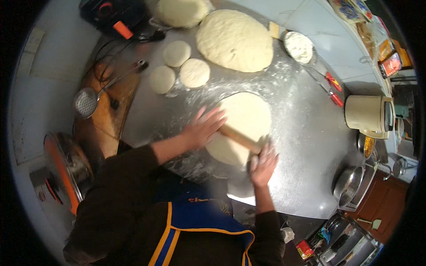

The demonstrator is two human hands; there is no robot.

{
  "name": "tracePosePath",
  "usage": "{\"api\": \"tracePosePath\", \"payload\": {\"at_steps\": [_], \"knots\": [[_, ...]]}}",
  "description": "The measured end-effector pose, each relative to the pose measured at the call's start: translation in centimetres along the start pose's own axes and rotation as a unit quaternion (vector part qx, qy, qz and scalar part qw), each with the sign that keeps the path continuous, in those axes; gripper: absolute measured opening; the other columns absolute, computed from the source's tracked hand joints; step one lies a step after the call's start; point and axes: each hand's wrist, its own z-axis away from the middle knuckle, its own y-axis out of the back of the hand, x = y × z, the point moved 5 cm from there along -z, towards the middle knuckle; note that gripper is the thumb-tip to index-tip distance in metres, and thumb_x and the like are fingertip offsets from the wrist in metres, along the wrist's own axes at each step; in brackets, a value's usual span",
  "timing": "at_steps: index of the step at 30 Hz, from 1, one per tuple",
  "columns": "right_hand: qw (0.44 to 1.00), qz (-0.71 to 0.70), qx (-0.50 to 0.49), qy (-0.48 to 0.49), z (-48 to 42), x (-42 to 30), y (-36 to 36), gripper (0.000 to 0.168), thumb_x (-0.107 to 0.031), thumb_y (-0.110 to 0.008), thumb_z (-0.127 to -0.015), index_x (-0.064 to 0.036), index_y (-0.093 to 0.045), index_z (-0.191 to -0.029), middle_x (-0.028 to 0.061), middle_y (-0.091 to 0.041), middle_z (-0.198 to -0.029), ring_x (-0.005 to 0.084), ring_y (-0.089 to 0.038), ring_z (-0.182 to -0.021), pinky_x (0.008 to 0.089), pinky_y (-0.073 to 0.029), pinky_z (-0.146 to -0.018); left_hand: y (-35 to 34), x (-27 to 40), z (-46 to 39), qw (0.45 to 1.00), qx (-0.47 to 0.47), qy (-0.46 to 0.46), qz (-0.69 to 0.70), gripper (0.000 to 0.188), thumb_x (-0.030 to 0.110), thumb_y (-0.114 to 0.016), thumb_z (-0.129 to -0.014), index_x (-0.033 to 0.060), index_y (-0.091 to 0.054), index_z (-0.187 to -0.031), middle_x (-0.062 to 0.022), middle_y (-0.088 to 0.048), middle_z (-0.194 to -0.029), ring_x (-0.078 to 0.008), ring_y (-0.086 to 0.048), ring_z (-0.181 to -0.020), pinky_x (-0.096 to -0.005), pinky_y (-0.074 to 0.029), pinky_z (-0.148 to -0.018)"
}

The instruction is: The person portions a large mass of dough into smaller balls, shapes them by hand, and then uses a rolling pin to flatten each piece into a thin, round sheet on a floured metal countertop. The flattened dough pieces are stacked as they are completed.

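Observation:
A flattened round of dough (249,111) lies on the floured metal worktop (299,133) in front of me. Across it, at a slant, rests a wooden rolling pin (240,138). My left hand (205,128) presses on its upper left end, fingers stretched out. At the lower right end is my right hand (265,164), its palm on the pin and its fingers extended. Both hands hide the pin's ends. Beyond the flattened dough sits a large dough mass (234,41), with three small dough rounds (195,73) to its left.
Another dough mass (182,11) sits at the back. A bowl of flour (299,47) and red-handled knives (334,96) lie at the right. A cream pot (366,112) and steel basin (348,186) line the right edge. A skimmer (87,102) rests on a wooden board (109,123) at left.

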Motion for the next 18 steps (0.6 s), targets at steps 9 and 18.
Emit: {"api": "tracePosePath", "payload": {"at_steps": [9, 18], "knots": [[0.983, -0.021, 0.126, -0.133, -16.2, 6.4, 3.4, 0.059, -0.027, -0.053, -0.086, 0.001, -0.037, -0.135, 0.0222, -0.034, -0.141, 0.0346, -0.030, -0.132, 0.0478, -0.021, -0.110, 5.0, -3.8, -16.5, 0.942, 0.271, -0.099, -0.173, 0.056, 0.026, -0.054, -0.085, 0.0186, -0.038, -0.138, -0.0058, -0.030, -0.146, -0.0223, -0.023, -0.136, -0.0467, -0.010, -0.113], [0.984, -0.163, -0.055, -0.039, -5.0, 1.6, 4.0, 0.050, -0.024, -0.056, -0.079, -0.001, -0.047, -0.123, 0.0190, -0.051, -0.117, 0.0372, -0.053, -0.100, 0.0465, -0.039, -0.091, 2.5, 0.5, -3.0, 0.996, 0.013, -0.063, 0.065, 0.057, 0.025, -0.056, -0.081, 0.0019, -0.041, -0.131, -0.0192, -0.041, -0.134, -0.0337, -0.036, -0.128, -0.0541, -0.024, -0.106]]}}
